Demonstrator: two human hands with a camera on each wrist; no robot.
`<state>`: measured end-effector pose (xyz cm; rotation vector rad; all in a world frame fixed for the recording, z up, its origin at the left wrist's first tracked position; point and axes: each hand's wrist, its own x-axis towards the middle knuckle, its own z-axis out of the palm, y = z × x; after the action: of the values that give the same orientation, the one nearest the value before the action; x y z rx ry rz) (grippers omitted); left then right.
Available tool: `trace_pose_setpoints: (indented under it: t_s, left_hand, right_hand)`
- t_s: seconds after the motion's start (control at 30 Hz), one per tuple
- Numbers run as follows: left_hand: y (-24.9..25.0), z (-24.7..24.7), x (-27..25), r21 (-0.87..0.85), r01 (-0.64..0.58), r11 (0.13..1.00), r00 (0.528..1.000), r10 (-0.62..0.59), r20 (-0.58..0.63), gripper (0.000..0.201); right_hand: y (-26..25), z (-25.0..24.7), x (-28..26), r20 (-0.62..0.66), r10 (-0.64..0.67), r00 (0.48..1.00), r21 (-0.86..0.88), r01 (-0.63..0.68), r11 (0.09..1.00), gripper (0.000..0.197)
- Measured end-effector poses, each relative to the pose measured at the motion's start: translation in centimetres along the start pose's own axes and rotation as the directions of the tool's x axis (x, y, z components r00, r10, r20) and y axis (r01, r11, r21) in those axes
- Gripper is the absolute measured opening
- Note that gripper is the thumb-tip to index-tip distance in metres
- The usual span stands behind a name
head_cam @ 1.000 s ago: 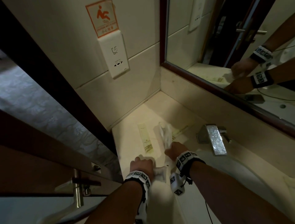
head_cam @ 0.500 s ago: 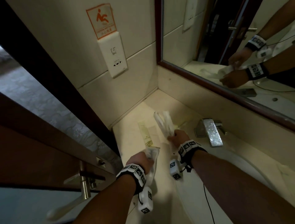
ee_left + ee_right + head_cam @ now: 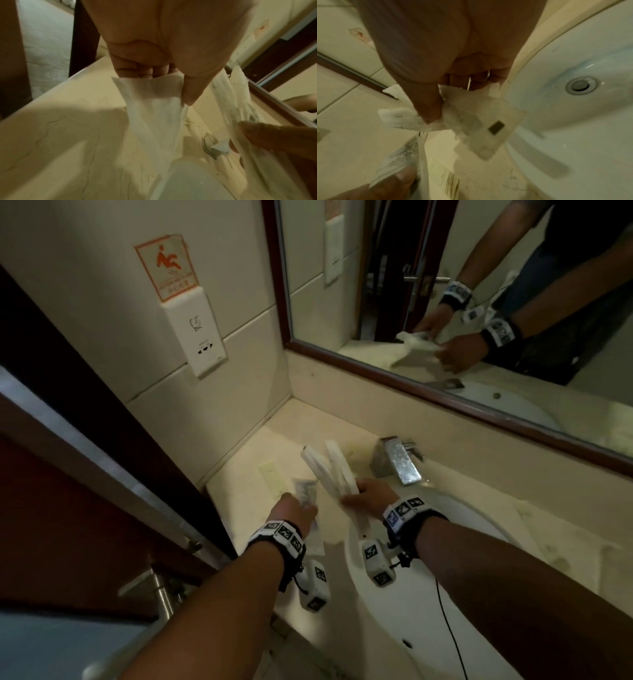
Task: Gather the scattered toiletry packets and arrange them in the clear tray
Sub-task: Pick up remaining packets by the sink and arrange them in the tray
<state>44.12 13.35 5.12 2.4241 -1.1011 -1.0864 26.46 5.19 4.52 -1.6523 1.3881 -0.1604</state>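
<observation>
My right hand (image 3: 363, 495) grips a fan of several long white toiletry packets (image 3: 329, 470) above the cream counter (image 3: 239, 494), left of the sink; the right wrist view shows its thumb pinching the packets (image 3: 471, 121). My left hand (image 3: 294, 508) pinches one flat white packet (image 3: 306, 489) just left of that bundle; its thumb and fingers close on the packet (image 3: 154, 108) in the left wrist view. One cream packet (image 3: 272, 475) lies flat on the counter beyond my left hand. No clear tray shows in any view.
A white basin (image 3: 445, 577) with a drain (image 3: 580, 85) sits to the right, with a chrome faucet (image 3: 397, 460) behind it. A mirror (image 3: 445, 302) and a tiled wall with a socket plate (image 3: 200, 337) close off the back. A dark door frame (image 3: 102, 405) borders the counter's left.
Both hands have lifted off the counter and come closer together. The left hand's packet now stands up next to the right hand's bundle. The head view has shifted.
</observation>
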Motion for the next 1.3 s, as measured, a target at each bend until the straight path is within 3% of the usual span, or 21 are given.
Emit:
trace_pose_setpoints:
  t_s: [0.23,0.33,0.47,0.63,0.87,1.13,1.3]
  left_hand:
    - [2.2,-1.0,-3.9,0.103,-0.164,0.981,0.986,0.159,0.053,0.039]
    - [3.1,-1.2,-6.5,0.136,-0.229,0.964,0.973,0.220,0.076,0.025]
    - [4.2,-0.1,-9.3,0.181,-0.332,0.926,0.942,0.313,0.125,0.046]
    - [5.8,2.1,-12.5,0.244,-0.450,0.859,0.891,0.412,0.192,0.049]
    - [9.1,7.1,-16.4,0.321,-0.590,0.741,0.807,0.528,0.265,0.036]
    - [15.2,14.3,-22.1,0.373,-0.704,0.605,0.709,0.562,0.426,0.028]
    - [18.1,19.3,-25.9,0.377,-0.757,0.533,0.650,0.565,0.507,0.030]
  right_hand:
    - [-0.2,-2.9,-7.3,-0.122,0.042,0.992,-0.120,-0.056,0.991,0.034]
    - [0.3,-3.5,-10.8,-0.189,0.040,0.981,-0.052,-0.051,0.997,0.026]
    - [1.6,-3.9,-15.1,-0.258,0.051,0.965,-0.017,-0.057,0.998,0.016]
    - [3.9,-5.1,-19.8,-0.311,0.100,0.945,-0.033,-0.116,0.993,0.011]
    - [9.2,-7.8,-26.9,-0.390,0.212,0.896,-0.018,-0.238,0.971,0.006]
    - [17.0,-12.5,-34.7,-0.483,0.361,0.798,0.069,-0.377,0.924,0.016]
    - [22.2,-16.2,-39.3,-0.503,0.446,0.740,0.024,-0.504,0.864,0.013]
